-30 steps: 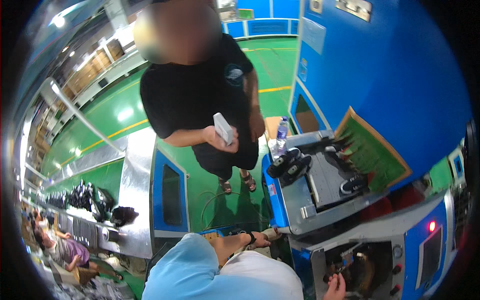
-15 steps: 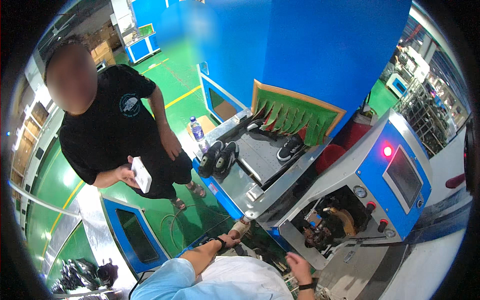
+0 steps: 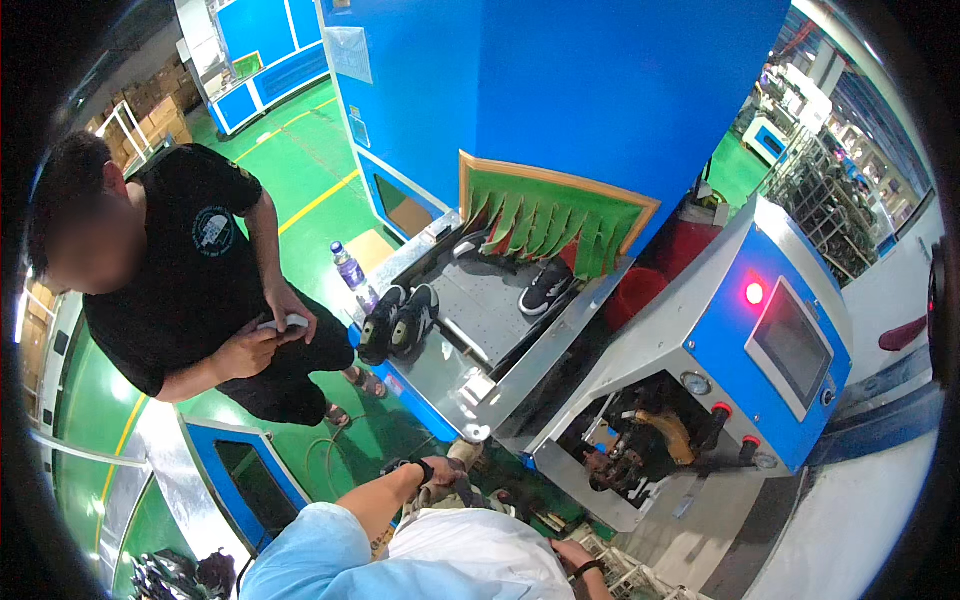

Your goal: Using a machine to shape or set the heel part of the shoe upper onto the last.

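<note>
Two bare hands, apart from each other, low in view. Left hand (image 3: 441, 476), black band at the wrist, sits at the near end of a pale tan, rounded, stubby piece (image 3: 463, 453), which lies just beyond its fingers, below the corner of a silvery metal tabletop (image 3: 502, 322). Fingers small and partly lost in shadow; cannot tell if they close on it or only touch. Right hand (image 3: 570, 553), also banded, is low beside the white shirt, next to a pale slatted crate (image 3: 612, 566); fingertips partly hidden, grip cannot be told.

Handling, by judgement: tan piece looks firm and fairly light, perhaps smooth enough to slip, not obviously fragile. Best hold likely around its narrower middle, thumb opposing fingers, rather than at the rounded end. Material not readable from here.

Ahead of the left hand, on the tabletop: a pair of black-and-white shoes (image 3: 402, 324); farther off, a single black-and-white shoe (image 3: 546, 288) before a green strip curtain (image 3: 560, 228). Beyond the right hand: a grey-and-blue machine (image 3: 697, 330), red lamp lit. Left of the left hand, well apart: a co-worker in black (image 3: 165, 310), both hands at a small pale device (image 3: 286, 324).
</note>
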Demonstrator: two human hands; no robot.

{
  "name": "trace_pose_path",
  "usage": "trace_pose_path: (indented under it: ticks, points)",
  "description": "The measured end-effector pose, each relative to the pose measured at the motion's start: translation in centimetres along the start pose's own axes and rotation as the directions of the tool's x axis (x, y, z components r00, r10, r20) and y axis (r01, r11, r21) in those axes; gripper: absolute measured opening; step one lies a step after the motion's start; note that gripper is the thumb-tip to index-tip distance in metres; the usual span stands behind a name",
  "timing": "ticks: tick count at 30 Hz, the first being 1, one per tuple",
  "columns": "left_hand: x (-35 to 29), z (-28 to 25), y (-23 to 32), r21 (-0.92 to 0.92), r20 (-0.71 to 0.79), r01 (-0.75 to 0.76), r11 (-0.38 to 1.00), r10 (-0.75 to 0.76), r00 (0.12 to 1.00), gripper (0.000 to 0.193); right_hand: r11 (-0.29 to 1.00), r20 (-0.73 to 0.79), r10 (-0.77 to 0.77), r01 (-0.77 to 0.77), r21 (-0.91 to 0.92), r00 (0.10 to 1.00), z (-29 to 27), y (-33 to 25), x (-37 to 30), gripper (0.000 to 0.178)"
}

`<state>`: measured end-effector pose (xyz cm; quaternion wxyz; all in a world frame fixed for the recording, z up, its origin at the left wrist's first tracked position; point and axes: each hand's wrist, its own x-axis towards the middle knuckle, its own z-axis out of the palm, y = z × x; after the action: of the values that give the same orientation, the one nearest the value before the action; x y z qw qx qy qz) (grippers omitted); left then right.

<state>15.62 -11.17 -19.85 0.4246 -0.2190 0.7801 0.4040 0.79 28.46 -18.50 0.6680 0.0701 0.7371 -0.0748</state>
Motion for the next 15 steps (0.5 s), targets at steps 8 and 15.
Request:
trace_pose_path:
  ticks: [8,15]
  points:
    - [10.1,0.4,-3.6,-0.048,-0.157,-0.136,0.990,0.127,0.979,0.059,0.740,0.115,-0.332,0.182,0.648,0.936,-0.1,4.1,8.1,0.049]
    - [8.7,-13.4,2.2,-0.661,-0.219,-0.164,0.732,0.021,0.976,0.048,0.561,-0.728,-0.553,0.827,0.034,0.405,-6.5,-9.7,-19.0,0.033]
